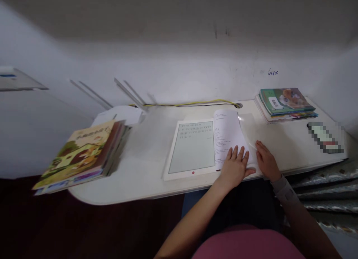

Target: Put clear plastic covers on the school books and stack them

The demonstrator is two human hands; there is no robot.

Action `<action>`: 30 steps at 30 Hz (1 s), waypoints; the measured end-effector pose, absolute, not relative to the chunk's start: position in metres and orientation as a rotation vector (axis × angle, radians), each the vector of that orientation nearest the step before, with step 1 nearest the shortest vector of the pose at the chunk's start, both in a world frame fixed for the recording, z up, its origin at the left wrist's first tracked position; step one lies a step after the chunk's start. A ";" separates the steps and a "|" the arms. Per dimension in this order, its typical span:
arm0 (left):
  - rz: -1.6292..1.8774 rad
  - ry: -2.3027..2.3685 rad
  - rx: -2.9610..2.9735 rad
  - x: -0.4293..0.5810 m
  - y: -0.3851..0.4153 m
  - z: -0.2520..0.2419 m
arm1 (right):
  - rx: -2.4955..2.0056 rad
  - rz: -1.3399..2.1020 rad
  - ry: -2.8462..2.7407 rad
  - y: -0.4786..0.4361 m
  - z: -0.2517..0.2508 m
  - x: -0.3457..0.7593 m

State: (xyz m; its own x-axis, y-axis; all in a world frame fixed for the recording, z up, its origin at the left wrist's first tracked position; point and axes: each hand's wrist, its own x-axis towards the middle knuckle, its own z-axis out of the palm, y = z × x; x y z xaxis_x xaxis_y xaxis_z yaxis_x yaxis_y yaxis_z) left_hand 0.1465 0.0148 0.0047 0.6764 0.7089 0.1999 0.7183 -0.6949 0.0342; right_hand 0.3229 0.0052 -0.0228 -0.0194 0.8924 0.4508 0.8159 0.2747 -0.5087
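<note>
A printed white booklet (pixel 228 130) lies on the white desk (pixel 145 180), its left edge over the right side of a flat tablet (pixel 192 147) that shows lines of text. My left hand (pixel 234 167) rests palm down on the booklet's lower part, fingers spread and holding nothing. Just right of the booklet, my right hand (pixel 267 161) touches a clear plastic sheet (pixel 248 130) near its right edge. That hand is on its side, fingers stretched out, with nothing seen in its grasp.
Picture books (pixel 81 154) are stacked at the desk's left end. Another book stack (pixel 288 102) stands at the back right, with a blurred-out phone-like object (pixel 326 137) in front of it. A yellow cable (pixel 190 103) runs along the wall to a desk hole.
</note>
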 end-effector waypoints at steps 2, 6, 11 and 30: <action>-0.298 -1.214 -2.840 0.149 0.015 0.005 | -1.546 0.126 -1.839 0.004 -0.023 0.322; -0.276 -1.227 -2.863 0.152 0.015 0.008 | -1.561 0.070 -1.876 0.003 -0.021 0.323; -0.246 -1.212 -2.884 0.150 0.011 0.011 | -1.681 -0.039 -1.989 0.016 -0.012 0.337; -0.066 -1.089 -3.120 0.149 -0.006 0.032 | -1.878 -0.150 -2.281 0.043 -0.012 0.338</action>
